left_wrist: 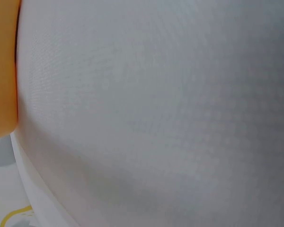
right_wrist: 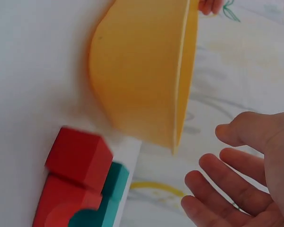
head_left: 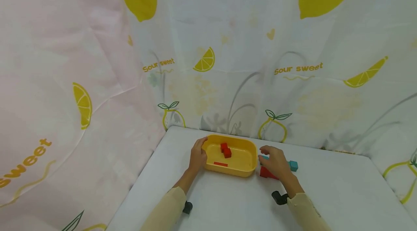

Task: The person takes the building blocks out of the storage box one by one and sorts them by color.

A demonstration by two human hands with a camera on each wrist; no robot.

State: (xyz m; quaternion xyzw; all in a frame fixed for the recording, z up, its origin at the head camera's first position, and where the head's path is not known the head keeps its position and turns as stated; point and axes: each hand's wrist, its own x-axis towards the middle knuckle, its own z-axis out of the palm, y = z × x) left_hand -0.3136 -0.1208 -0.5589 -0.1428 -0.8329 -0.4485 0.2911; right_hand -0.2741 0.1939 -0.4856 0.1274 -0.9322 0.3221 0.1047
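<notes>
A yellow plastic basin (head_left: 239, 174) stands on the table, and my left hand (head_left: 197, 155) holds it by its left side. In the right wrist view, fingertips (right_wrist: 210, 5) of that hand show at the far rim. Inside the basin lie red blocks (head_left: 227, 153) and a thin red strip (head_left: 220, 164). My right hand (head_left: 275, 160) is just right of the basin, over a group of blocks, its fingers loosely bent and holding nothing. Below it are red blocks (right_wrist: 80, 158) beside teal blocks (right_wrist: 114, 182), one with a curved cutout. In the head view the hand partly hides them.
A white cloth covers the table (head_left: 228, 202). Behind and to the left hangs a lemon-print curtain (head_left: 234, 89), close behind the basin. A teal cube (head_left: 294, 166) lies right of my right hand. Black wrist cameras (head_left: 279, 198) sit below both wrists.
</notes>
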